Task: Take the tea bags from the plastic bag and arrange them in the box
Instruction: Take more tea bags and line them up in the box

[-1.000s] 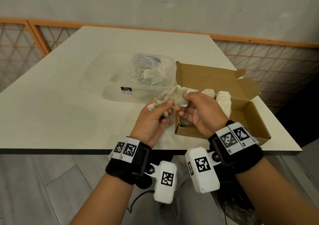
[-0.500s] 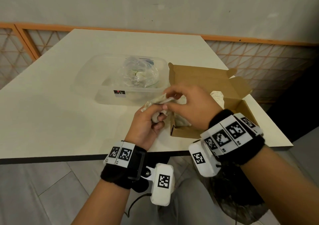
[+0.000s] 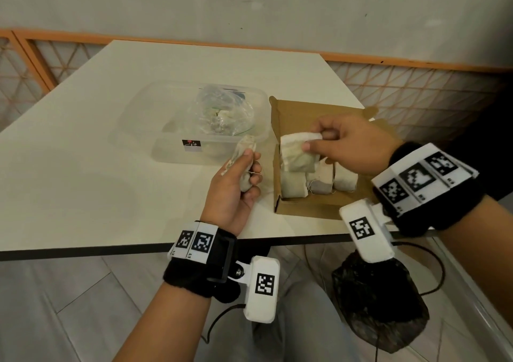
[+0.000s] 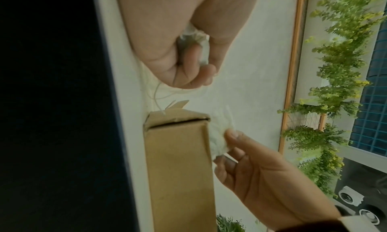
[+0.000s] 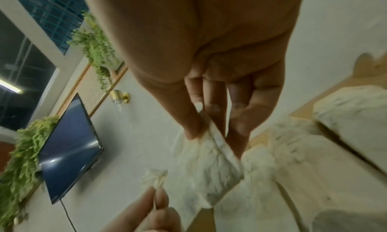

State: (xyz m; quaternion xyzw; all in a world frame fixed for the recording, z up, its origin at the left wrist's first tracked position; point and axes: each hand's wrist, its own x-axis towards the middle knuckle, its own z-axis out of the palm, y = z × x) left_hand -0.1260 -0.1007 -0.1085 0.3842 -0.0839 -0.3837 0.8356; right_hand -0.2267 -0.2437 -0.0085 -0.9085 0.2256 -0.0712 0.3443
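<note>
In the head view the right hand (image 3: 352, 142), right of centre in the frame, pinches the top edge of a tea bag (image 3: 295, 153) between thumb and fingers, holding it above the open cardboard box (image 3: 302, 204) at the left end of its interior. Three more tea bags (image 3: 319, 179) stand in a row inside the box, below the held one. The left hand (image 3: 236, 186), at centre frame, is curled round another crumpled tea bag (image 3: 245, 150) whose upper end pokes out past the thumb, over the white tabletop (image 3: 83, 167) just left of the box. Above it, in the upper middle, a clear plastic container (image 3: 155, 128) holds the plastic bag (image 3: 224, 111), with pale tea bags showing through it.
</note>
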